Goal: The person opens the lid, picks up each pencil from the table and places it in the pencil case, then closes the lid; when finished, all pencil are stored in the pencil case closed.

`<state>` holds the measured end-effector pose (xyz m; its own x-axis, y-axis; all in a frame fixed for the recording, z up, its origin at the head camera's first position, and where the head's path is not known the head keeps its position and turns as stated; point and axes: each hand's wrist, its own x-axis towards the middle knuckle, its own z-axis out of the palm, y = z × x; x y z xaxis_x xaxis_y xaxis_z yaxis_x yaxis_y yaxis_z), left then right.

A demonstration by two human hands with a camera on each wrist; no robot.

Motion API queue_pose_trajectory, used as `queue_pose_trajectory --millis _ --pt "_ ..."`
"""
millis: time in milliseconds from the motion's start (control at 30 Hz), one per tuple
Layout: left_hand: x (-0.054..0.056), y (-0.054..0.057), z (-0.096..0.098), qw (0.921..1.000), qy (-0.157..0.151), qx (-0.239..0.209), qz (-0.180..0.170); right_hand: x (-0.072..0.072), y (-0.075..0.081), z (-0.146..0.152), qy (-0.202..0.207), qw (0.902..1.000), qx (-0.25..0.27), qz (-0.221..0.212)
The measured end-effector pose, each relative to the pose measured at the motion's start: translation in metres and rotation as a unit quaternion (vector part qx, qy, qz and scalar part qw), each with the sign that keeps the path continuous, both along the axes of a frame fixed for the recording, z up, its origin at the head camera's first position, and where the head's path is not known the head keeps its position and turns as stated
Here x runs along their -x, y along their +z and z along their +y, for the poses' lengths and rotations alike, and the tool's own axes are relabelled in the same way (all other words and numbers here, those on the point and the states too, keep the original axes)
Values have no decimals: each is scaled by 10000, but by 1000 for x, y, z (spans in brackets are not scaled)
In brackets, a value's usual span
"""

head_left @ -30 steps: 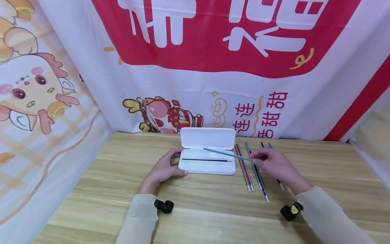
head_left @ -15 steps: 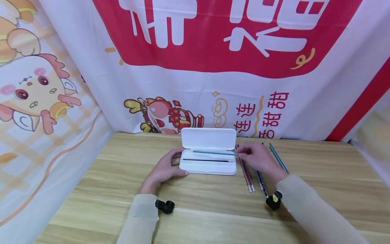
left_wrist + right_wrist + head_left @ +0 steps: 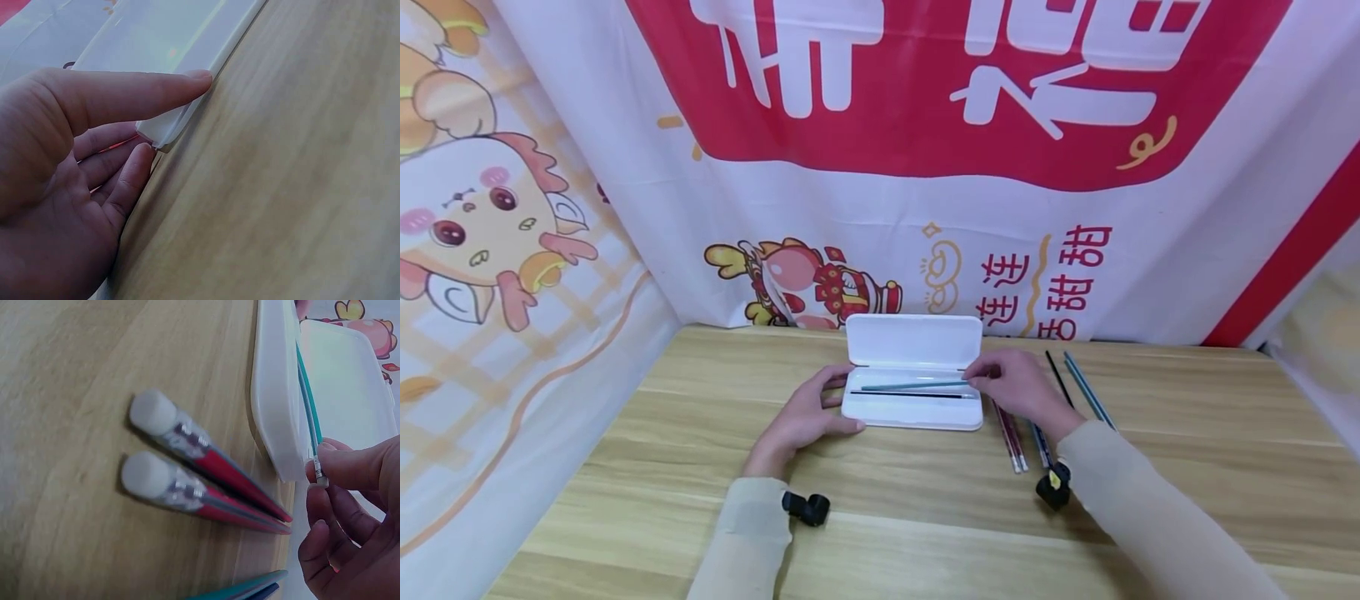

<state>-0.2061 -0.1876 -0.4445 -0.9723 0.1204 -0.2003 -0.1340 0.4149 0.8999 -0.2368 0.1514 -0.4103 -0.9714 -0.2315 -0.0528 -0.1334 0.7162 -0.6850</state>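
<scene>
well, teal pencil [image 3: 309,394] (eraser end [image 3: 320,474]) between right fingers [image 3: 353,467]

White case [image 3: 910,413], teal pencil [image 3: 914,385].

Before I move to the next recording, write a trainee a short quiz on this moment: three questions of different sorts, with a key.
1. Multiple choice. Which hand pinches the teal pencil by its eraser end?
A) left
B) right
C) both

2. True or false. The lid of the white case is open.

3. Count. How many red pencils show in the right wrist view?

Key
1. B. The right hand pinches it, while the left hand touches the left end of the white case.
2. True. It is raised along the far edge.
3. Two, lying side by side on the table, white erasers showing.
</scene>
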Motion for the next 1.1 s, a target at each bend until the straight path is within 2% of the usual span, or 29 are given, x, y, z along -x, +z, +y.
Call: queue_pose_trajectory --millis 333,700,933,1100 --pt "-1 -1 -1 10000 29 44 -11 2 -7 -9 154 9997 203 10" --pt "-1 1 1 10000 44 2 -19 4 -10 -13 167 9998 122 -68" --pt "-2 2 0 10000 54 31 -18 6 -14 -14 193 9997 148 86" --pt "-2 3 1 9999 70 -75 -24 6 -14 -15 151 9999 42 34"
